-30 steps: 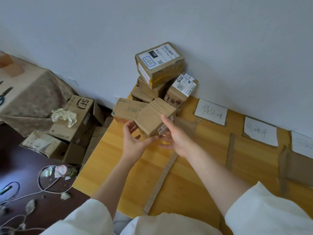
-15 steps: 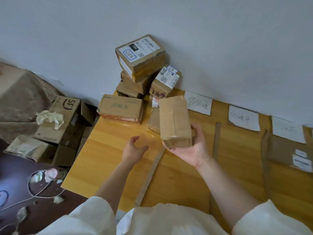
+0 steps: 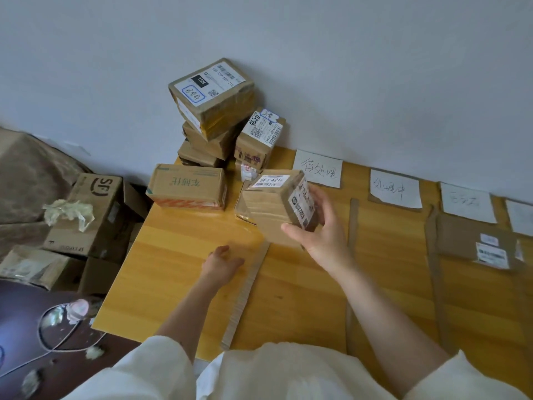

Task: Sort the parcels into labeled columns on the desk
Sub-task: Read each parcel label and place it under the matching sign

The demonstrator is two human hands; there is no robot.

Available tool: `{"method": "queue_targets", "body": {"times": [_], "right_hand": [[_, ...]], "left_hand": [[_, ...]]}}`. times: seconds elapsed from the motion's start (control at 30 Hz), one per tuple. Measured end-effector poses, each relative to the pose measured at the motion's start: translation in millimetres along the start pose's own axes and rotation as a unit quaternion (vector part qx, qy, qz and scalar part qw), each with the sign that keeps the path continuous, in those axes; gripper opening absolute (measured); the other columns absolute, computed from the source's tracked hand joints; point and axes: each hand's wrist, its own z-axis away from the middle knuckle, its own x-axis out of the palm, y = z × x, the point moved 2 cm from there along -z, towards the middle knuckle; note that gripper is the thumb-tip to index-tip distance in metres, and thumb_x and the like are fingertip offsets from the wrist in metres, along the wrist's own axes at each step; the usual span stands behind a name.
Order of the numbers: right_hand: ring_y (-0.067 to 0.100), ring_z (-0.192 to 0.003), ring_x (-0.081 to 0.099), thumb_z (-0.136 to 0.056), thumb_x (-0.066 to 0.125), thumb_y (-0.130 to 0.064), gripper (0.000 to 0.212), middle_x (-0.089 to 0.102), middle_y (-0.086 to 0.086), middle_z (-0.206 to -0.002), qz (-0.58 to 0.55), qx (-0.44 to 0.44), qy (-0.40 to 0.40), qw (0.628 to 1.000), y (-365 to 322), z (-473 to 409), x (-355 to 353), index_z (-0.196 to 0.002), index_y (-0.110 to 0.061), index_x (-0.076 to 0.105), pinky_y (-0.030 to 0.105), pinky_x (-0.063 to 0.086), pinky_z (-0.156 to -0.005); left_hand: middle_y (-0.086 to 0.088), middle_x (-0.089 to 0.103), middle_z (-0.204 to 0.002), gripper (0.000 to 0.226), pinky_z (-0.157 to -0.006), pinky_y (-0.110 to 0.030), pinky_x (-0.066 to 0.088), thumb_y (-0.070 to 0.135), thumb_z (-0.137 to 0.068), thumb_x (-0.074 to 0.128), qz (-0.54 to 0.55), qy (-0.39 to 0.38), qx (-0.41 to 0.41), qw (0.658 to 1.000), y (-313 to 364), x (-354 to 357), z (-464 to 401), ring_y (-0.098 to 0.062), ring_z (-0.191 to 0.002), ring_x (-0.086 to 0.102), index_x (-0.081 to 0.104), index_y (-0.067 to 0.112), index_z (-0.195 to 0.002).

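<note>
Two bare hands reach out over a wooden counter (image 3: 178, 272) set against a pale wall, seen from above by a head-worn camera. The right hand (image 3: 320, 235) holds a small brown parcel (image 3: 274, 209) up off the counter, its fingers (image 3: 323, 197) wrapped round the far side and the thumb pressed on the near side; white printed labels show on the parcel's top and right face. The left hand (image 3: 220, 265) hovers low over the counter, or rests on it, just left of a cardboard divider strip (image 3: 248, 287), with fingers loosely curled and holding nothing. Behind the held parcel, in the counter's far left corner, stands a stack of parcels (image 3: 213, 111) against the wall, the top one tilted and bearing a large shipping label. A taller labelled parcel (image 3: 258, 137) leans beside the stack, and a long box with green printing (image 3: 187, 186) lies in front of it. Along the wall to the right are white paper signs with handwriting: the first sign (image 3: 318, 168) is just beyond the held parcel, a second sign (image 3: 395, 189) is farther right, and a third sign (image 3: 467, 202) beyond that. Cardboard strips separate the columns beneath them. A flat parcel (image 3: 473, 241) lies under the third sign. Left of the counter, lower down, sits a pile of cardboard boxes (image 3: 92, 212) with crumpled paper on top.
</note>
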Motion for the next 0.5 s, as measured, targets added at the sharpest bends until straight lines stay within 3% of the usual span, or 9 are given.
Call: {"method": "queue_targets", "body": {"times": [0.1,0.27,0.37,0.5], "right_hand": [[0.009,-0.124,0.048,-0.066,0.085,-0.035,0.085,0.049,-0.008,-0.134,0.072,-0.051,0.017,0.996,0.9,1.0,-7.5,-0.139,-0.040,0.040,0.026,0.049,-0.095],[0.000,-0.123,0.044,-0.062,0.090,-0.036,0.095,0.047,-0.011,-0.131,0.140,-0.057,0.059,0.987,4.8,5.3,-16.2,-0.142,-0.027,0.040,0.013,0.041,-0.097],[-0.012,-0.115,0.040,-0.057,0.093,-0.035,0.087,0.048,-0.009,-0.124,0.169,-0.076,0.064,0.981,7.6,8.7,-19.3,-0.132,-0.024,0.049,0.000,0.033,-0.092],[-0.008,-0.113,0.041,-0.054,0.095,-0.028,0.086,0.047,-0.007,-0.123,0.166,-0.089,0.053,0.981,12.0,11.4,-23.5,-0.125,-0.031,0.047,-0.003,0.030,-0.091]], "left_hand": [[-0.010,0.051,-0.139,0.066,-0.102,-0.043,0.044,0.039,-0.082,0.070,0.003,0.006,-0.005,1.000,1.3,1.3,0.3,-0.031,-0.125,0.049,0.045,0.022,-0.140],[-0.010,0.057,-0.132,0.057,-0.089,-0.035,0.049,0.036,-0.087,0.066,0.043,0.019,0.005,0.999,15.2,1.9,12.9,-0.028,-0.114,0.058,0.047,0.019,-0.138],[-0.007,0.056,-0.132,0.047,-0.090,-0.033,0.046,0.040,-0.094,0.056,0.149,0.038,0.045,0.987,33.4,-2.1,24.1,-0.026,-0.118,0.055,0.051,0.017,-0.135],[-0.003,0.066,-0.120,0.042,-0.089,-0.036,0.054,0.047,-0.096,0.048,0.299,-0.035,0.078,0.950,63.7,-6.3,39.7,-0.020,-0.102,0.066,0.058,0.020,-0.127]]}}
